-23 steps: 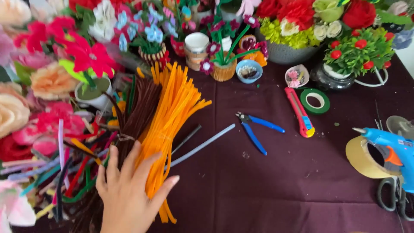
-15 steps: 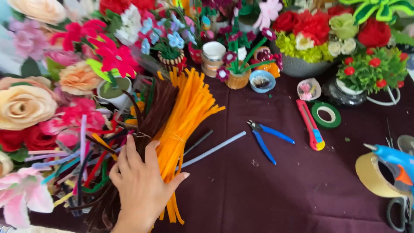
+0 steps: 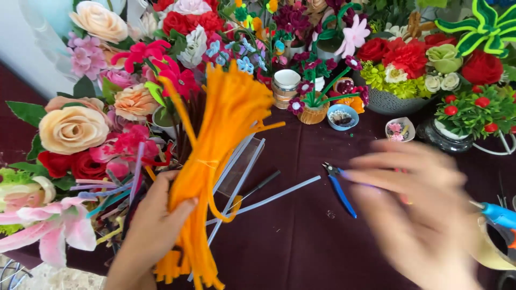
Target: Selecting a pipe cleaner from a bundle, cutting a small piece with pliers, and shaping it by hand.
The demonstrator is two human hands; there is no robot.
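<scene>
- Our bench [image 3: 301, 247] is draped in a dark maroon cloth, with crafted flowers [image 3: 75, 129] crowding its far and left sides.
- Our left hand [image 3: 156, 225] is closed around an orange pipe-cleaner bundle [image 3: 215, 161], lifted and tilted.
- Our right hand [image 3: 419, 209] hovers blurred, fingers spread, holding nothing.
- Blue-handled pliers [image 3: 339, 188] lie between the hands.

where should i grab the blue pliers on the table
Take the pliers by the two blue handles, coming from above on the near side. They lie flat on the dark cloth, handles splayed towards you, metal nose pointing away. The blurred right hand partly hides them.
</scene>
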